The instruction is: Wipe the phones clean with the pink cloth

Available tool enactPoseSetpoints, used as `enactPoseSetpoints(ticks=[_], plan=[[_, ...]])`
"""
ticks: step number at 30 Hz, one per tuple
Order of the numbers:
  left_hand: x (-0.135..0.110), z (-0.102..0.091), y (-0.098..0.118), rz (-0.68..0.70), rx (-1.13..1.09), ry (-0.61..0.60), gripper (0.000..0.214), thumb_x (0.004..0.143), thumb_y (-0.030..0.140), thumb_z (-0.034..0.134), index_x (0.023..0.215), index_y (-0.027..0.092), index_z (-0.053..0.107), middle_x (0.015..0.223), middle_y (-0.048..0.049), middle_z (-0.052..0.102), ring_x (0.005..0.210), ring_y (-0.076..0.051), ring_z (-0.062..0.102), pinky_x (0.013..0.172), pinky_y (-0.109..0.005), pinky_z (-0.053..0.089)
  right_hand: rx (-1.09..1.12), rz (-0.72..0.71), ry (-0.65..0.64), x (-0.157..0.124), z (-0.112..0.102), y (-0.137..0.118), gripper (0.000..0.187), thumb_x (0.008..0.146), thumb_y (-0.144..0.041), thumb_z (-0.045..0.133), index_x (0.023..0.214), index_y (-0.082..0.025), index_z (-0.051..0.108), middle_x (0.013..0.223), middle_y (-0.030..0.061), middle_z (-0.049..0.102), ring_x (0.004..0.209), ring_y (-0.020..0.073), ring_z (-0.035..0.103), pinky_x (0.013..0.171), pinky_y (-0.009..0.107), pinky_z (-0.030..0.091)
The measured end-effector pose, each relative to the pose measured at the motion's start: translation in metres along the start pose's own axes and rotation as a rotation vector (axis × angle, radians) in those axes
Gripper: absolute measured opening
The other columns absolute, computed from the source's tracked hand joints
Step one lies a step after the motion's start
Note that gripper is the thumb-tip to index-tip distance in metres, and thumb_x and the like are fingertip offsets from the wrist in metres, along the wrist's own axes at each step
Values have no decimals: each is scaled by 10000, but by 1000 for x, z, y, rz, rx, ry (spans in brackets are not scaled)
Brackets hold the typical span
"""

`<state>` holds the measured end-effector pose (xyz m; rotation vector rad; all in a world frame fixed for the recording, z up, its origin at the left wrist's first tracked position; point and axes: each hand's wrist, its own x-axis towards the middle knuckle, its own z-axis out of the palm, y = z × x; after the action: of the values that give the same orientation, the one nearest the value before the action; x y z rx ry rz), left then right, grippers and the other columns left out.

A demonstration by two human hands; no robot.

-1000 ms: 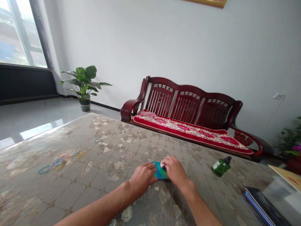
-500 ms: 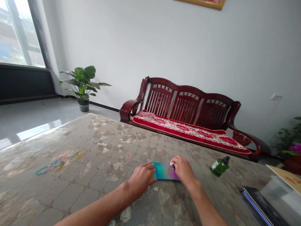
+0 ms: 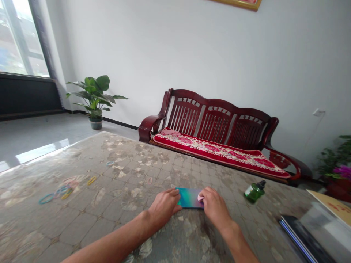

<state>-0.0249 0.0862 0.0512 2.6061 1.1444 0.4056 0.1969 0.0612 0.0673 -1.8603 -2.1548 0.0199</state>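
Note:
A flat rectangular case (image 3: 189,197), shaded from turquoise to purple, lies on the table in front of me. My left hand (image 3: 165,202) grips its left end, thumb at the near edge and fingers over the far side. Over the right end is my right hand (image 3: 214,204), fingers closed on a small pale pink piece (image 3: 200,197) against the case's top. Whether this piece is cloth or something firmer I cannot tell. The right hand hides the case's right end.
Several coloured bands (image 3: 63,190) lie on the patterned tablecloth (image 3: 90,223) at left. A green pump bottle (image 3: 254,191) stands to the right, near a dark folder (image 3: 301,233) and a clear box (image 3: 326,223). Beyond the table is a wooden bench (image 3: 214,120).
My right hand has shifted slightly and now covers more of the case's near right corner. The left hand keeps its hold on the left end. The whole view has moved slightly.

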Motion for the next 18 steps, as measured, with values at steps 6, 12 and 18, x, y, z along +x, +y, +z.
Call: enactPoseSetpoints(ticks=[6,12,18], plan=[[1,2,-2,12,29,7,164,940,310,592,992,175,669,1086,-88,679,1077,-250,614,987,-323,453,27,-80,0,-10,3,-15,313,863,-27,430,793,-223,664,864,29,653,890,175,593,759,245,381],[0,-7,-10,109,11,26,195,873,318,686,1029,203,661,1110,-63,651,1134,-255,582,1089,-363,367,66,-63,2,-9,2,-12,306,868,-34,430,788,-219,660,854,24,645,868,169,590,755,244,385],[2,-12,-17,136,23,-35,394,882,333,695,1230,232,541,1284,-78,569,1124,-254,604,952,-330,477,94,-31,53,-6,7,-1,272,859,-47,457,787,-221,653,858,24,649,882,167,594,766,234,393]])
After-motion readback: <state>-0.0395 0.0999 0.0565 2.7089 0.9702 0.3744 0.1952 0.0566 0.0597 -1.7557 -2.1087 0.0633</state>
